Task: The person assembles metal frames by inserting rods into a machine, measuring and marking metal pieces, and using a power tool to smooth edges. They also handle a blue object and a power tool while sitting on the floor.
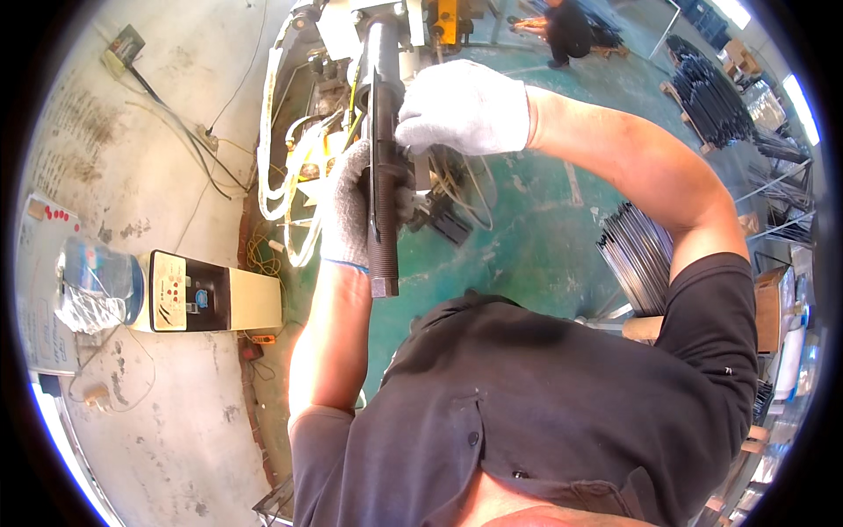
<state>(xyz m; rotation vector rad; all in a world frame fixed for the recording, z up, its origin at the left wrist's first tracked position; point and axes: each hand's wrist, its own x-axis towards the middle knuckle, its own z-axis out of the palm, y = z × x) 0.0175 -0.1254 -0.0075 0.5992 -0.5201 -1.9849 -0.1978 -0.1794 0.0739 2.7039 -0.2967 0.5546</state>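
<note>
I have a long, dark metal threaded shaft point(385, 167) in the middle of my view, running down from the machine point(338, 26) at the top toward the worker's chest. Its upper part is a smooth grey cylinder; lower down, fine ridges of thread circle it, and the near end finishes in a small blocky tip. A thin dark rod point(376, 189), slim and straight, lies along the shaft's left side.

The left hand point(347, 206), in a grey knitted glove with a blue-edged cuff, is closed around the threaded stretch: I see the palm side on the left and fingertips coming round on the right, so the shaft sits inside its grasp, with the blocky tip jutting out below. The right hand point(465, 110), in a paler, soft-looking fabric glove, is bent inward just to the right of the shaft, higher up than the left. Its fingers are curled at the shaft's edge, but I cannot tell whether they grip anything.

Pale, flexible hoses point(272, 149) loop down left of the shaft, and a yellow block point(448, 22) stands to its upper right. Beneath is the scuffed green floor point(527, 211); farther right I make out a bundle of slender metal bars point(639, 255).
</note>
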